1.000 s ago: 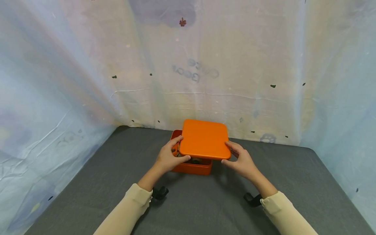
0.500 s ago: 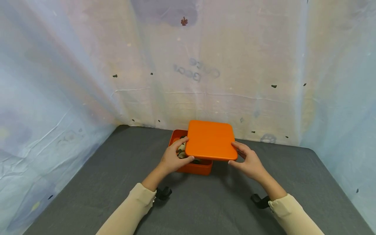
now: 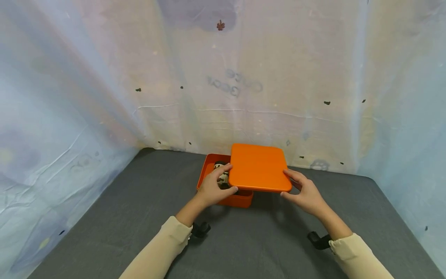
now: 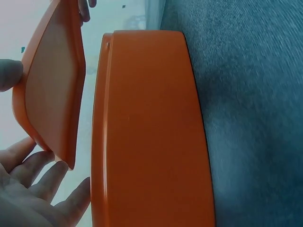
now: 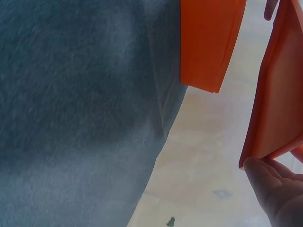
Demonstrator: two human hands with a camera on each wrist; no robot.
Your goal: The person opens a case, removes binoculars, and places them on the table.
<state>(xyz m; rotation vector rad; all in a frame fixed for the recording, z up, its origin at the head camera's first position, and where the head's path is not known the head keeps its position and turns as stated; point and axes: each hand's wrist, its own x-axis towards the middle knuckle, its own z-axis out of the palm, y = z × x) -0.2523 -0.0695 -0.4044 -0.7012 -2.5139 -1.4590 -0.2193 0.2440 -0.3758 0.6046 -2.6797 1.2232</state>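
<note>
An orange square lid [image 3: 259, 166] is held level above an open orange box [image 3: 237, 200]. My left hand [image 3: 210, 190] pinches the lid's left side between thumb and fingers. At the opposite side, my right hand [image 3: 307, 197] grips the front right corner area the same way. Inside the box, a cream and black patterned item [image 3: 223, 177] shows at the left; its kind is unclear, and the lid covers the rest. The left wrist view shows a gap between the lid [image 4: 53, 90] and the box wall [image 4: 151, 127]. In the right wrist view the thumb presses the lid's edge [image 5: 258, 123].
A dark grey cloth [image 3: 258, 240] covers the table under the box. Close behind it hangs a pale patterned curtain [image 3: 265, 77], which continues along both sides. Black wrist straps [image 3: 201, 230] sit below both hands.
Both hands have carried the lid to the right, uncovering more of the box's left part and the patterned item in it. The box stays about where it was.
</note>
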